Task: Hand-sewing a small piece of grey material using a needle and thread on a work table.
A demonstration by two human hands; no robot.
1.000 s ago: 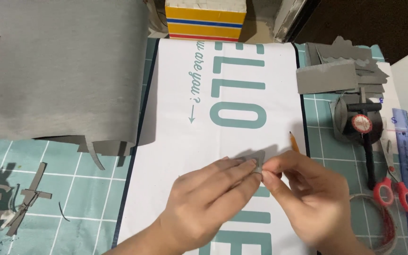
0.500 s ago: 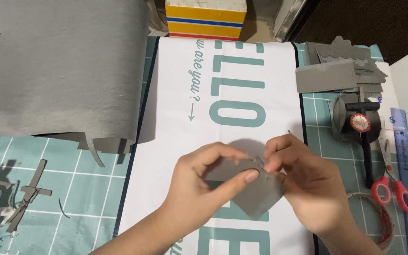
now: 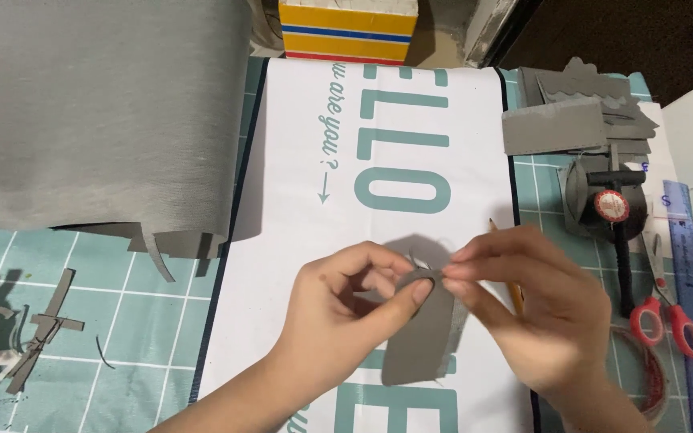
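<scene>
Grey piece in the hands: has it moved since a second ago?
Yes. The grey piece, pinched at its top by the left hand and right hand, now hangs open lower over the white banner, toward the near edge.

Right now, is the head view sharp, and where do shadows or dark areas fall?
Head view: mostly sharp, evenly lit. The hands, left hand and right hand, cast a soft shadow on the white banner above the grey piece; top right corner is dark.
</scene>
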